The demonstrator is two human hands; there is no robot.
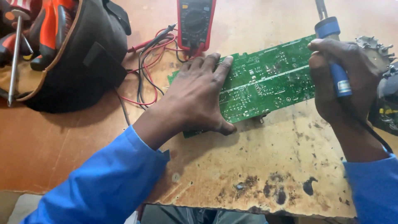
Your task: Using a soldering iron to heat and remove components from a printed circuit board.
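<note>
A green circuit board (269, 79) lies solder side up on a scorched wooden board (257, 166). My left hand (199, 95) presses flat on the circuit board's left end, fingers spread. My right hand (340, 83) grips the blue handle of a soldering iron (333, 54) at the board's right edge. The iron's metal shaft points up and away, out of the top of the view, and its black cord trails down past my wrist.
A red and black multimeter (195, 23) lies behind the circuit board, its red and black leads (147, 66) looped to the left. A dark tool bag (70, 49) with screwdrivers sits at the far left. A metal part with studs (375, 49) lies at the right edge.
</note>
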